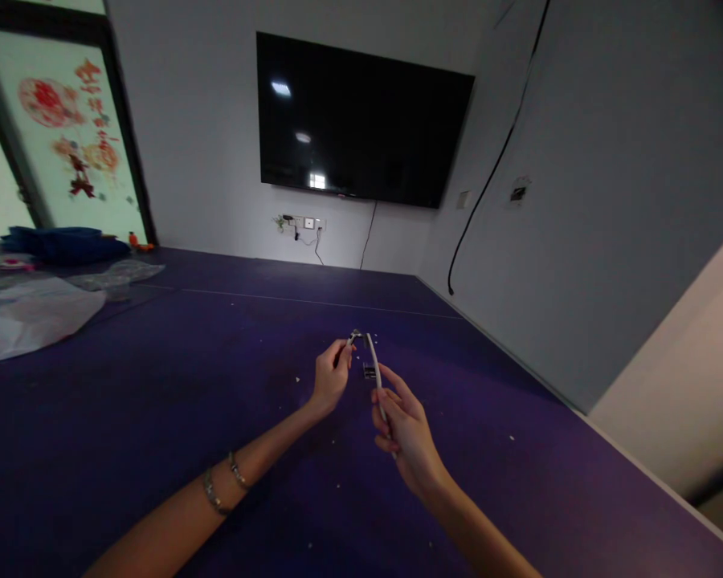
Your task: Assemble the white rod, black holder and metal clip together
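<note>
Near the middle of the head view, my right hand (402, 429) is closed around a thin white strip (373, 358), whose upper end curves up and away from me. My left hand (330, 376) pinches a small metal tool (353, 336), its tip close to the strip's upper end. I cannot make out the tool's exact kind, nor whether it touches the strip. Just behind the strip, between both hands, a small dark object with light edges (369, 372) shows in part. Small white bits (297, 380) lie scattered around on the purple floor (241, 361).
Crumpled clear plastic sheeting (42, 315) and a dark blue cloth bundle (66, 243) lie at the left. A large television (361, 120) hangs on the far wall above sockets (308, 223) with cords. A black cable (488, 172) dangles along the right wall.
</note>
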Action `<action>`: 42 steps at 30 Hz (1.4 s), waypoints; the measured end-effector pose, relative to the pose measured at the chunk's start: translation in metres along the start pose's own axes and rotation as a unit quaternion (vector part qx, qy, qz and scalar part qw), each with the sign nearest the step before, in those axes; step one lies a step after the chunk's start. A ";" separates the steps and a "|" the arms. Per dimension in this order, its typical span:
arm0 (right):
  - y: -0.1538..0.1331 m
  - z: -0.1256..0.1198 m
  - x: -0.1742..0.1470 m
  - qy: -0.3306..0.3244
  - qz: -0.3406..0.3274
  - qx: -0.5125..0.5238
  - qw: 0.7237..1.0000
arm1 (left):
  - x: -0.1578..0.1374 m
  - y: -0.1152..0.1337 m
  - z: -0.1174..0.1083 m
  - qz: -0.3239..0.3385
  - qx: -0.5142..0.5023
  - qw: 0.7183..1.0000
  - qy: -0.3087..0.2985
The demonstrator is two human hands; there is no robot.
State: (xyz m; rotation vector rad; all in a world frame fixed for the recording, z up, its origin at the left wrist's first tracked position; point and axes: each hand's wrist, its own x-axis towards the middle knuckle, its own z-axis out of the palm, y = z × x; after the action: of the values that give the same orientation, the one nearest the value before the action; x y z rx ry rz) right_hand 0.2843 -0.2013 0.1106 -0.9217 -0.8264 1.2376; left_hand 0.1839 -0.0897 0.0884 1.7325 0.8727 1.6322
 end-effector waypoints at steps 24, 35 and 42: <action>0.008 -0.004 0.003 0.011 0.002 0.024 1.000 | -0.004 -0.003 0.003 0.002 0.004 1.000 -0.005; 0.011 0.000 0.000 0.020 -0.003 0.040 0.999 | -0.005 0.001 0.006 0.000 0.024 1.000 0.002; 0.014 0.004 0.002 0.020 -0.006 0.078 0.997 | -0.009 0.000 0.010 0.005 0.021 1.000 -0.003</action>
State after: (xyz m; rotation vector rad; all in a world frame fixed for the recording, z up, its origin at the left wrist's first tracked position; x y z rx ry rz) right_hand 0.2760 -0.1974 0.0997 -0.8112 -0.6927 1.2499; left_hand 0.1931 -0.0971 0.0822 1.7713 0.9022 1.6250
